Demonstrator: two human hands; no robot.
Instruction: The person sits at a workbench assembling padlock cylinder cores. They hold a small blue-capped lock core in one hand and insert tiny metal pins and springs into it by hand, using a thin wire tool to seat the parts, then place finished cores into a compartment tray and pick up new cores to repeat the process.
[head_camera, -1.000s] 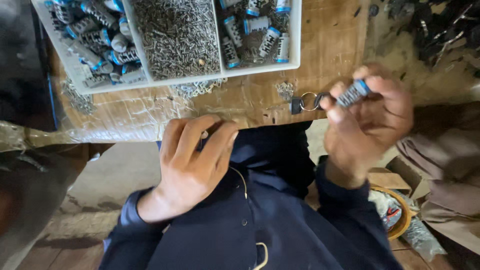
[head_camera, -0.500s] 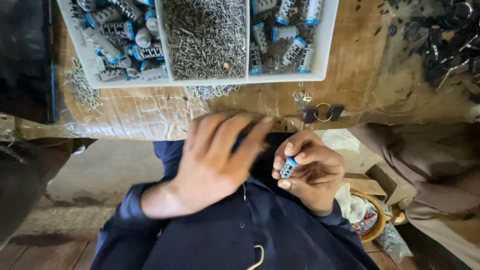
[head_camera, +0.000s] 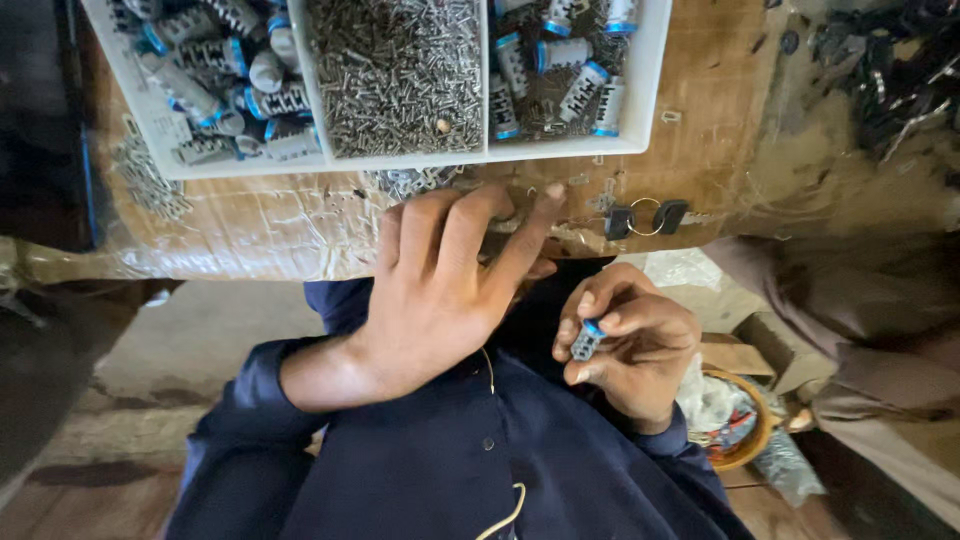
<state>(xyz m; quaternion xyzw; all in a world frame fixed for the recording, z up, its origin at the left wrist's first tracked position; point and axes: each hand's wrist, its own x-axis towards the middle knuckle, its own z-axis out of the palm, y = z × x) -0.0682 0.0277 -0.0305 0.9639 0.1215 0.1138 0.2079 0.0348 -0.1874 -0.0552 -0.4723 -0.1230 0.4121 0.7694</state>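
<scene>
A small grey cylinder with a blue cap (head_camera: 587, 340) is pinched between the thumb and curled fingers of the right hand (head_camera: 630, 345), held close to the dark blue shirt (head_camera: 450, 450). The left hand (head_camera: 450, 285) is spread open (nothing gripped), its fingertips (head_camera: 552, 192) laid on loose small metal pieces (head_camera: 420, 182) at the table (head_camera: 270, 225) edge, just below the white divided tray (head_camera: 400, 160).

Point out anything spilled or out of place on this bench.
Small metal pins lie loose on the bench below the white tray's front wall, outside its middle compartment; the left hand touches them. More pins are scattered by the tray's left corner.
</scene>
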